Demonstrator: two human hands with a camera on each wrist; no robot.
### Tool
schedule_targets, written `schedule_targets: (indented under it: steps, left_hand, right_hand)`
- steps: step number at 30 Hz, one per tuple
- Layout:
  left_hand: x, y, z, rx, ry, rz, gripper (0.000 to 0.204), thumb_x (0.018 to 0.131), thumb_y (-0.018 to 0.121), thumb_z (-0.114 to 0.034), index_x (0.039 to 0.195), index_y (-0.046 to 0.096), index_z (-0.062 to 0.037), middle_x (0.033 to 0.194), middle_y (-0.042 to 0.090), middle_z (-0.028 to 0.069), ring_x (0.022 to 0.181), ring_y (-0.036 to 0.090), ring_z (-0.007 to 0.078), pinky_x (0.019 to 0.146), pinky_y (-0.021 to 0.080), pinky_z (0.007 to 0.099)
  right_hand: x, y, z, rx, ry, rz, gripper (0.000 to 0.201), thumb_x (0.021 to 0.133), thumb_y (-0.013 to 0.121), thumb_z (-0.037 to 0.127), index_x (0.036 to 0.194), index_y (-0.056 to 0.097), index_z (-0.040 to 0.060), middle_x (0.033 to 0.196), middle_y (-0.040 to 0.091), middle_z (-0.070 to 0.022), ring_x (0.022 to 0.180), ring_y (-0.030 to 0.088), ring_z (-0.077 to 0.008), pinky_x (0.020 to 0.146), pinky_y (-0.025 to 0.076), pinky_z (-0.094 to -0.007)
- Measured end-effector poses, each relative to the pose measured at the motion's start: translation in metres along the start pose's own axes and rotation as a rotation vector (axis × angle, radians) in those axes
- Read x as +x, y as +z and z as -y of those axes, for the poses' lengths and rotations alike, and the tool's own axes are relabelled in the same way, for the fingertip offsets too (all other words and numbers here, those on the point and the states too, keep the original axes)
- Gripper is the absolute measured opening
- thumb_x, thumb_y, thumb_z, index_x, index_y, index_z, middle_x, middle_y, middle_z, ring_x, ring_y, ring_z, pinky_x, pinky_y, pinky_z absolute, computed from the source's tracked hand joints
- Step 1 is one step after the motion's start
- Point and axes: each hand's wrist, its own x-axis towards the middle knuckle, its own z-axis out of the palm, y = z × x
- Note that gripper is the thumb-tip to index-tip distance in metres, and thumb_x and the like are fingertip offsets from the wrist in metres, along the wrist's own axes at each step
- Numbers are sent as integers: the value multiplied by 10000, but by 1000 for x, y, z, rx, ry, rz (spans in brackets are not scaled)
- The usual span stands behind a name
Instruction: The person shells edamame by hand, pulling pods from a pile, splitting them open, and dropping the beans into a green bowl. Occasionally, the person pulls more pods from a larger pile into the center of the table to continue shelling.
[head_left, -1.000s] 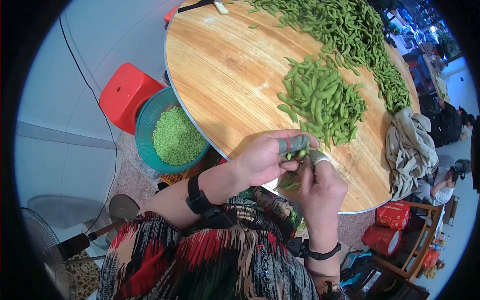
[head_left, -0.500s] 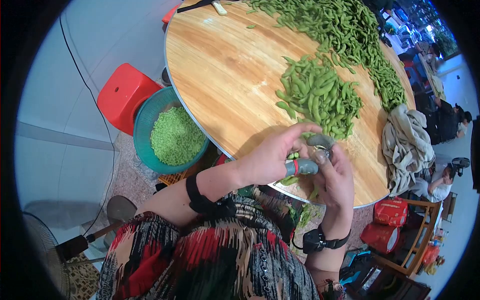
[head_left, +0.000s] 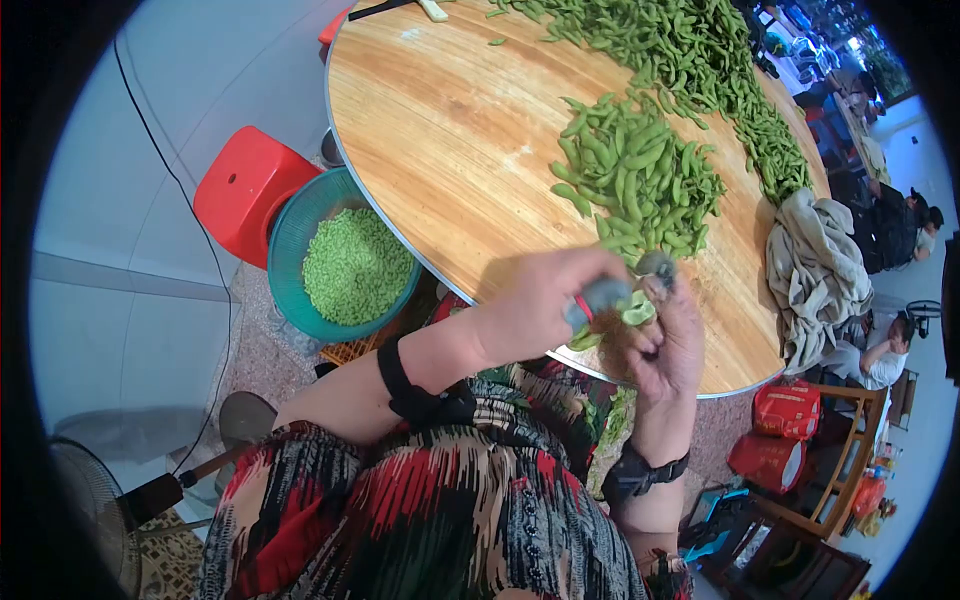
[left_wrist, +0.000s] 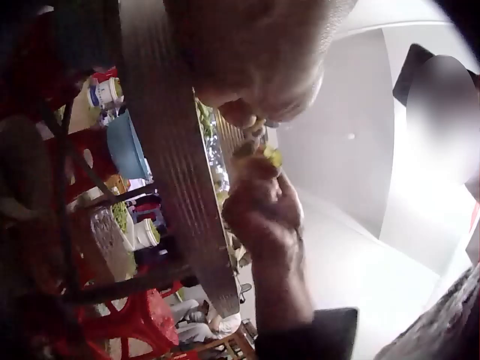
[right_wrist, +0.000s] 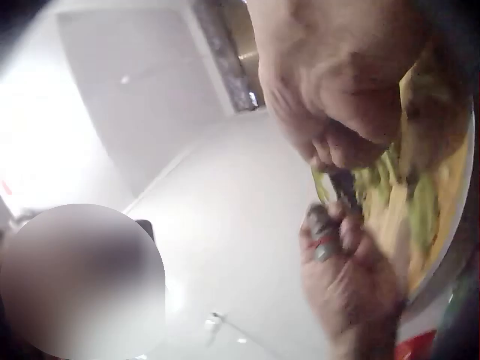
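Observation:
An opened soybean pod, pale green inside, is between the two hands over the table's near edge. My left hand, blurred, pinches one end of it; a grey covering with a red band wraps one digit. My right hand, with curled fingers and a grey-wrapped digit, grips the pod's other side. The right wrist view shows the pod spanning from the right fingertips to the left hand's wrapped digit. Just beyond the hands lies a pile of whole pods on the round wooden table.
A teal basket of shelled beans stands left of the table, beside a red stool. A larger pod heap covers the far side. A crumpled cloth lies at the right edge. A fan stands lower left.
The hands, close together a second ago, have drawn slightly apart, the right shifting right. An opened pod now shows between them. The pod pile and basket look the same.

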Motion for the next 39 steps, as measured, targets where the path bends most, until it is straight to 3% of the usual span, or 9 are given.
schedule_targets:
  steps: [3,5,9,14,19,23,25,30,39]
  left_hand:
    - [2,-8,17,-177,-302,-242,236,779,471,89,967,542,-35,800,558,50,761,538,95,697,454,241]
    - [4,-24,14,-23,-367,-178,235,766,464,95,956,540,-23,813,564,75,771,556,142,710,459,266]
    - [-1,-25,20,612,-160,111,256,708,481,85,944,537,5,844,564,151,808,572,304,740,463,364]
    - [1,7,-1,267,-155,532,285,642,522,55,919,546,-6,831,553,176,840,554,366,741,446,417]
    - [3,5,-5,45,-443,438,211,741,554,6,951,563,-10,836,599,130,787,582,209,707,448,312]
    - [5,6,3,-452,-666,131,129,854,594,-124,948,589,-37,835,581,-13,723,474,32,634,395,188]
    - [9,9,1,-348,-594,94,145,874,583,-148,977,596,-47,823,548,-61,700,446,9,595,368,162]
    - [19,20,-12,-814,-643,204,158,853,603,-138,980,597,-43,829,569,-45,671,443,6,562,349,157]
    - [10,27,-4,-715,-677,-8,103,830,613,-105,905,599,-36,808,569,-26,721,501,37,649,418,193]
  right_hand:
    - [4,-9,6,-634,-311,-79,174,839,580,102,1003,544,57,687,542,-8,470,442,-89,470,396,-227]
    - [-12,-9,23,-1590,-166,409,148,814,610,126,948,587,66,748,598,-43,604,554,-154,602,456,-283]
    - [-23,-10,50,-1361,85,693,122,771,646,136,848,619,46,685,603,-64,625,583,-181,620,468,-295]
    - [15,-7,20,-1934,-457,-189,233,780,616,122,989,556,40,708,598,-206,647,589,-362,551,456,-415]
    - [15,-22,13,-1849,-578,-179,184,787,604,114,940,565,20,703,603,-190,627,590,-357,549,459,-403]
    - [14,-48,16,-1424,-661,-143,133,827,564,103,911,563,-1,646,585,-109,495,527,-187,478,419,-306]
    - [-1,-38,29,-537,-22,-67,147,833,566,102,948,565,10,595,518,-26,418,397,-68,389,328,-216]
    - [-16,-30,20,-34,232,65,134,848,561,125,928,516,29,574,469,-8,373,310,-17,335,195,-152]
    - [-41,-16,14,-335,108,153,255,926,458,280,856,457,35,663,513,-50,481,369,-61,435,304,-203]
